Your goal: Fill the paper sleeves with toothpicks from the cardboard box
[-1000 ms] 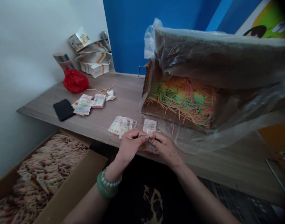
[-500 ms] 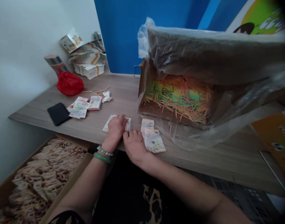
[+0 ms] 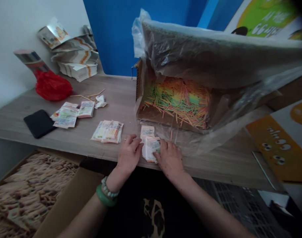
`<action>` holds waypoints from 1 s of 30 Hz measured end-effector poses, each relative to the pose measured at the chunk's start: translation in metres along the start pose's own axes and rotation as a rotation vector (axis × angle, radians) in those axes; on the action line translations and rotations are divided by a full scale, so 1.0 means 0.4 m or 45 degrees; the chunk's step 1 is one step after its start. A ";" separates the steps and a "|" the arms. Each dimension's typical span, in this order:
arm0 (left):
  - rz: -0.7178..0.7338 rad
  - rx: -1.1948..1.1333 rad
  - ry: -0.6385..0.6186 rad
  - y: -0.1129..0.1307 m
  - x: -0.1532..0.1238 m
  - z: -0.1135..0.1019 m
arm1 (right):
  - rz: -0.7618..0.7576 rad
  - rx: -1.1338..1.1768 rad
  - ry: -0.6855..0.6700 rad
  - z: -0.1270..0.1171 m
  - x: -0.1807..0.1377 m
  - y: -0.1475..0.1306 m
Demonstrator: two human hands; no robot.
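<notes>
A small stack of printed paper packets (image 3: 149,145) lies at the wooden table's (image 3: 116,96) near edge, between my two hands. My left hand (image 3: 128,154) rests flat beside the stack's left side, fingers stretched out and touching it. My right hand (image 3: 169,157) covers the stack's right side, thumb and fingers closed on the top packet. A bead bracelet and a green bangle (image 3: 105,195) sit on my left wrist. Just behind the stack stands a plastic-lined cardboard box (image 3: 151,114) full of thin coloured sticks (image 3: 178,100).
A fanned pile of packets (image 3: 108,131) lies left of my hands, with more packets (image 3: 71,112), a black flat case (image 3: 39,123), a red bag (image 3: 53,86) and stacked foil sheets (image 3: 75,61) further left. An open carton of filled packets (image 3: 19,195) sits on the floor; an orange poster (image 3: 277,148) lies on the right.
My hands left the fanned pile on the left and moved right to the small packet stack. One second ago they were raised together, pinching something over the table edge. The view shifted right.
</notes>
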State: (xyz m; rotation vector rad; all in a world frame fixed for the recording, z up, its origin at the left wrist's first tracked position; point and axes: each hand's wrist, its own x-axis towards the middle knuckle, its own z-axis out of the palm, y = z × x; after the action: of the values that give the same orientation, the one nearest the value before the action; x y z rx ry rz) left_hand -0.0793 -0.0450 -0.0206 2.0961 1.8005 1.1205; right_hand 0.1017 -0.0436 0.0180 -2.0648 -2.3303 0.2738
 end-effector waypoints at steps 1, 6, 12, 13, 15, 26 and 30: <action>-0.021 -0.062 -0.036 0.012 0.000 0.017 | 0.011 0.074 -0.029 0.004 0.005 0.003; -0.044 -0.056 -0.216 0.033 0.009 0.041 | 0.105 0.579 -0.037 0.022 0.037 0.009; 0.068 0.221 -0.356 0.019 0.026 0.051 | 0.095 0.764 0.109 0.029 0.044 0.026; 0.072 0.227 -0.358 0.014 0.032 0.053 | 0.108 0.777 0.103 0.028 0.045 0.028; 0.076 0.222 -0.352 0.002 0.045 0.057 | 0.149 0.854 0.089 0.030 0.051 0.032; -0.201 -0.345 -0.104 0.051 0.071 0.020 | 0.141 1.070 0.156 0.015 0.110 0.084; -0.339 -0.470 -0.129 0.081 0.092 0.024 | -0.002 0.902 0.389 -0.022 0.089 0.087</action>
State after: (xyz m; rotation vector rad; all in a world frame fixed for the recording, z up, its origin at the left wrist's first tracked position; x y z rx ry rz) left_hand -0.0480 -0.0170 0.0066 1.6217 1.6190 1.1467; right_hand 0.1325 -0.0037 0.0182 -1.6133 -1.7118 0.6236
